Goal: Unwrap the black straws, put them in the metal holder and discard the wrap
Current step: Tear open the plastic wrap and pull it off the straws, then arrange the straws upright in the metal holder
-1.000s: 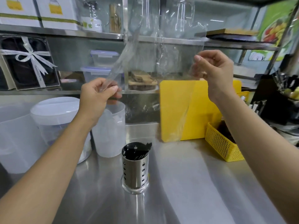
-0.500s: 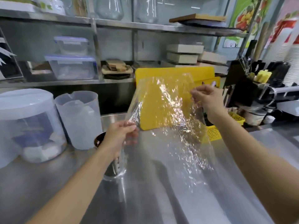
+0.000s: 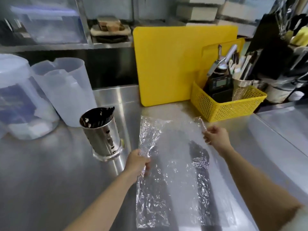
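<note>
A crinkled sheet of clear plastic wrap [image 3: 173, 174] is stretched low over the steel counter between my hands. My left hand [image 3: 137, 162] pinches its left edge. My right hand [image 3: 215, 136] pinches its far right corner. To the left of my left hand stands the perforated metal holder [image 3: 102, 135], upright, with the black straws [image 3: 104, 115] inside, their tips just above the rim.
Translucent plastic jugs [image 3: 65, 90] and a lidded container [image 3: 18, 97] stand at the left behind the holder. A yellow cutting board [image 3: 166, 64] leans at the back. A yellow basket [image 3: 225, 105] with utensils sits at the right. Shelves run along the wall.
Both hands have come down from shelf height to just above the counter, bringing the wrap from upright to nearly flat. The camera has tilted downward.
</note>
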The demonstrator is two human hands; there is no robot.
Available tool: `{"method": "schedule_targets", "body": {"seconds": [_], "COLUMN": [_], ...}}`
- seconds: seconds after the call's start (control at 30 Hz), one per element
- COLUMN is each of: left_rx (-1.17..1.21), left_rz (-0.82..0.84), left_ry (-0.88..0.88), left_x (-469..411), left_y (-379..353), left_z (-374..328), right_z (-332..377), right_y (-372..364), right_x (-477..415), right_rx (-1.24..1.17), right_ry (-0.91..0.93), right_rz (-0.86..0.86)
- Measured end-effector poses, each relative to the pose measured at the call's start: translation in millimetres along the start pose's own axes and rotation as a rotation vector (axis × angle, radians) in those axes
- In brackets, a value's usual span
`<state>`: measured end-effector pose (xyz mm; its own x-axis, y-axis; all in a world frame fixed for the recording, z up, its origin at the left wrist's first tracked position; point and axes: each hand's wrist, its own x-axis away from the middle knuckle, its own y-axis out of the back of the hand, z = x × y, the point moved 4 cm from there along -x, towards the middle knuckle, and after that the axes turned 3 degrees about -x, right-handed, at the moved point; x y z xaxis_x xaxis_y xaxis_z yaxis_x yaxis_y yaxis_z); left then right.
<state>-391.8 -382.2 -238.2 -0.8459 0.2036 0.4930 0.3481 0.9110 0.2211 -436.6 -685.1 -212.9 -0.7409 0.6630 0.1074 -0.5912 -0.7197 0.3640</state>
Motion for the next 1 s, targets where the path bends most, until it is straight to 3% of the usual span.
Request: {"method": "schedule_targets", "body": {"seconds": [0.17,0.27,0.33,0.43,0.63,0.83,0.93,1.0], "left_rx": [-0.193,-0.391,-0.515,-0.611,-0.539,-0.442,-0.372,-0.412], "left_rz": [-0.108,-0.090,-0.065,-0.117,-0.252,-0.448,-0.576,-0.591], "left_ry": [-0.003,-0.076,-0.115,-0.199,-0.426,-0.888,-0.967,-0.894], "left_x": [-3,-3,-1,6,41,90,91,76], "left_y": [-1,0,3,17,64,118,144,158], "left_z": [0,-10,-18,-36,-78,-105,-102,-94], "right_z": [-31,-27,-5,38,121,168,174,175], "right_y": [-5,-3,-5,-13,-63,-142,-174,-188], "right_x": [-20,-28,-28,-27,6,63,79,85], "right_rx": [0.222,0.399,0.333,0.047,-0.122,-0.049,0.086,0.150], "right_ry": [-0.037,-0.030,-0.010,-0.017,0.119,0.269,0.296,0.323], "right_rz": [-0.021,-0.024,0.010,0.089,0.250,0.537,0.677,0.714]}}
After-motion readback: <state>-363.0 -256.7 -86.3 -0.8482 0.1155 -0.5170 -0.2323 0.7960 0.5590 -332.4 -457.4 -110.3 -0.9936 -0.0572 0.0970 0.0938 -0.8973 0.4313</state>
